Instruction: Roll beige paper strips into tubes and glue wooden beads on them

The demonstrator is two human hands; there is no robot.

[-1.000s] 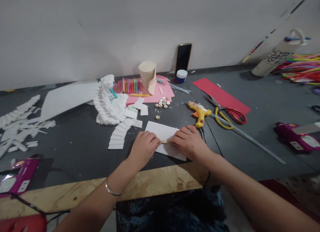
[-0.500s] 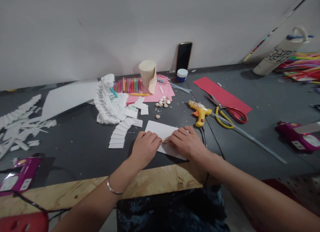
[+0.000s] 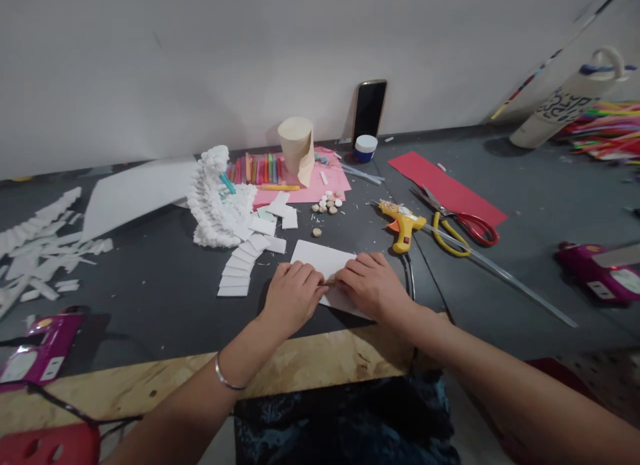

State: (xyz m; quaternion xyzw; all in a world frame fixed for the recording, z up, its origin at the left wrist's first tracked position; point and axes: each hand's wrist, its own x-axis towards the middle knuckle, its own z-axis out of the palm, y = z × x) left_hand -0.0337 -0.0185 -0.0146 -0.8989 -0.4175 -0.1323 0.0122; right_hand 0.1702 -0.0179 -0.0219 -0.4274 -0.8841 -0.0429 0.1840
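Observation:
My left hand (image 3: 293, 293) and my right hand (image 3: 374, 286) are close together over a white sheet of board (image 3: 321, 257). Between them runs a thin, brownish, roll-like strip (image 3: 328, 283), pinched at both ends by curled fingers. Most of it hides under the fingertips, so its exact kind cannot be made out. Left of the board, white rectangular pieces (image 3: 236, 273) lie overlapped in a curve. A single beige disc (image 3: 317, 232) sits just behind the board, with a small pile of similar discs (image 3: 327, 203) farther back.
A yellow glue gun (image 3: 403, 226), scissors (image 3: 457, 218) and a long clear glue stick (image 3: 520, 289) lie to the right. Behind are a rolled beige paper cup shape (image 3: 296, 139), crayons (image 3: 257, 170) and a propped phone (image 3: 370, 111). A white fluffy model (image 3: 215, 208) stands at left.
The strip between my fingers looks thinner and darker, as if rolled. Both hands stay in nearly the same place; the view has shifted slightly.

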